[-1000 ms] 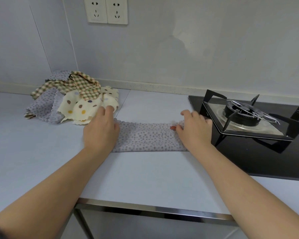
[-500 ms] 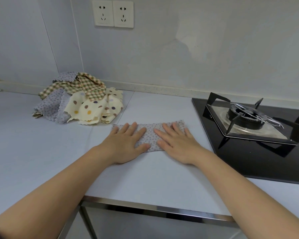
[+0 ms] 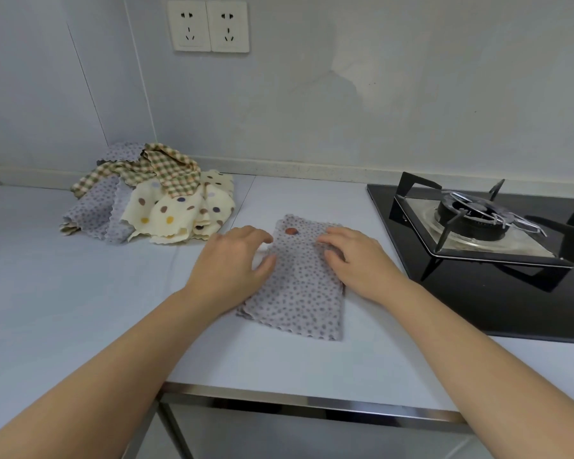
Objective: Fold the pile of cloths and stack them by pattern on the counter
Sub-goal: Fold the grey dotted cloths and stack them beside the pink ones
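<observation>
A grey dotted cloth [image 3: 299, 286] lies folded into a rectangle on the white counter [image 3: 80, 309], its long side running toward me, with a small red-brown spot near its far edge. My left hand [image 3: 232, 263] rests at the cloth's left edge, fingers bent, thumb tip touching the fabric. My right hand [image 3: 358, 260] lies on the cloth's upper right part, bent fingers pressing down. At the back left sits the loose pile of cloths [image 3: 150, 200]: a green-and-tan checked one on top, cream ones with coloured dots, and grey dotted ones beneath.
A black gas hob [image 3: 497, 260] with a burner and pan support stands right of the cloth, close to my right hand. The counter's steel front edge [image 3: 312, 400] runs below. Two wall sockets [image 3: 211, 26] are above the pile.
The cloth was a long sideways strip under my flat hands. It now lies as a shorter, wider rectangle turned lengthwise toward me, and my fingers are bent at its left edge and upper right.
</observation>
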A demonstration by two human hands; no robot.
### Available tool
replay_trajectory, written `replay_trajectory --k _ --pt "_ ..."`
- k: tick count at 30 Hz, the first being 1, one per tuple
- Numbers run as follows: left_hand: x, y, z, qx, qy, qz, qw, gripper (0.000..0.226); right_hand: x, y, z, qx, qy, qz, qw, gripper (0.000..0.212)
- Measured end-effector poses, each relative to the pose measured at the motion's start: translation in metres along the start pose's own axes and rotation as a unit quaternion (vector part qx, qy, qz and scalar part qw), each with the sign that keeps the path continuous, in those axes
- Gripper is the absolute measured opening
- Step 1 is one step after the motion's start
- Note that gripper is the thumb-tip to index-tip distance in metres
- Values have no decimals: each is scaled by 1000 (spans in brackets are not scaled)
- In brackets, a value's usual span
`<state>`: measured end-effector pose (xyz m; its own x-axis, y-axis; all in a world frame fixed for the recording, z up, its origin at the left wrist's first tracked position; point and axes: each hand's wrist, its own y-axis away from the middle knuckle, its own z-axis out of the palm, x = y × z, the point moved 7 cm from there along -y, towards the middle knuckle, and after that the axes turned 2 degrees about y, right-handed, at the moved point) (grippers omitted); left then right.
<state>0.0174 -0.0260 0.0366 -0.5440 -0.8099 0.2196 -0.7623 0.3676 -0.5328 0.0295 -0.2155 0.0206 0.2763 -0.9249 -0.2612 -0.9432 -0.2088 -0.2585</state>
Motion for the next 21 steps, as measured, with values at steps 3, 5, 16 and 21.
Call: replay_trajectory --k 3,5,16,21 --pt "1 6 26 -164 6 26 986 76 5 2 -2 9 -10 28 1000 38" --pt "-3 6 29 -150 -4 7 989 72 10 3 -7 33 -6 66 997 37" --pt "-8 8 36 -267 60 -1 962 45 -1 4 -9 3 51 40 998 31" --pt "-34 -2 -9 -49 -20 -49 997 34 4 9 -32 96 24 101 990 31"
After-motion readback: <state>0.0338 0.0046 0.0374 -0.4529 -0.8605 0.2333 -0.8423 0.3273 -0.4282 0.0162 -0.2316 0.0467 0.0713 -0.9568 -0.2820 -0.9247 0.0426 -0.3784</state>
